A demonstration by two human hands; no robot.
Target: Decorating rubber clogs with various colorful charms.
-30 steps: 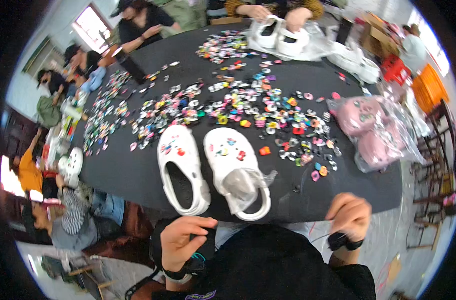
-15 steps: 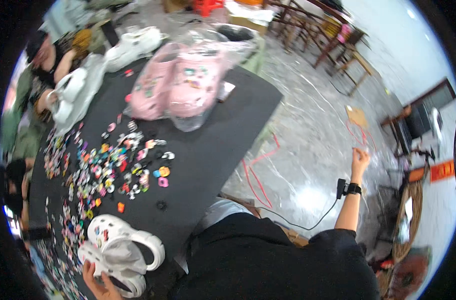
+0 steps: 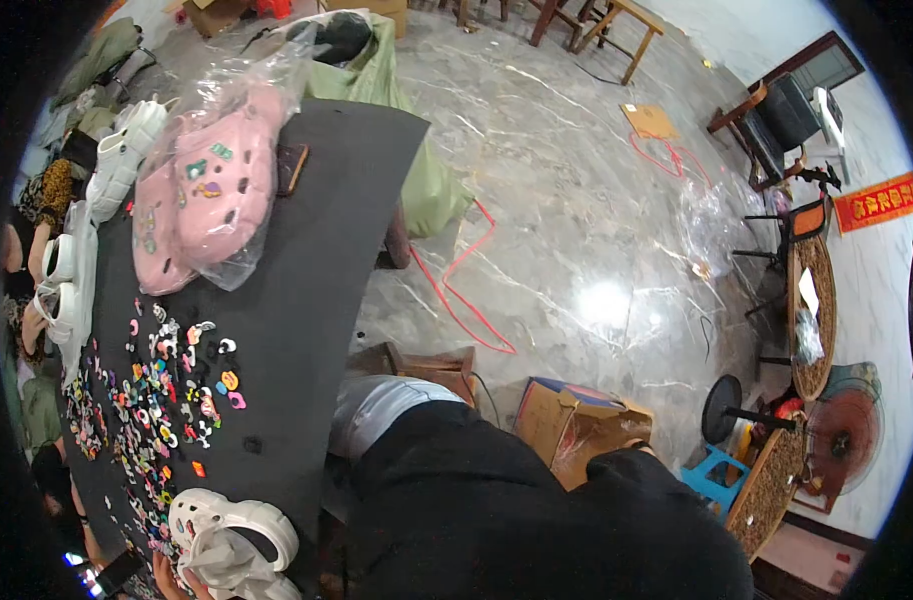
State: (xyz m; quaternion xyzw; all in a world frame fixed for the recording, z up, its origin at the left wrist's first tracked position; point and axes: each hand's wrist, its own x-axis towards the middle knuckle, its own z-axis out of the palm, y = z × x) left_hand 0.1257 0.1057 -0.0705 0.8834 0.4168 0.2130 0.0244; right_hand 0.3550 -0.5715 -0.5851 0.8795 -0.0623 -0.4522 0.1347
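A pair of white clogs (image 3: 266, 526) with small charms lies at the near left of the black table (image 3: 307, 250). Translucent wrapping (image 3: 220, 558) covers part of the pair. My left hand (image 3: 174, 580) is at the nearer clog's side, fingers stretched and apart; the lower picture edge cuts it off. My right arm reaches down beside a cardboard box (image 3: 582, 428), where only a bit of wrist with a dark band (image 3: 637, 445) shows; its fingers are hidden. Colourful shoe charms (image 3: 162, 400) lie scattered beyond the white clogs. Farther off, pink clogs (image 3: 222, 195) with charms sit in clear plastic.
Along the table's far left stand more white clogs (image 3: 127, 155); another person's hand (image 3: 39, 325) touches one. A red cord (image 3: 477, 330) trails over the marble floor. Right of me are a blue stool (image 3: 715, 475), a fan (image 3: 843, 435) and a black chair (image 3: 785, 115).
My right arm has swung from outstretched over the floor down to the cardboard box. The view has shifted rightward, and my left hand stays by the white clogs.
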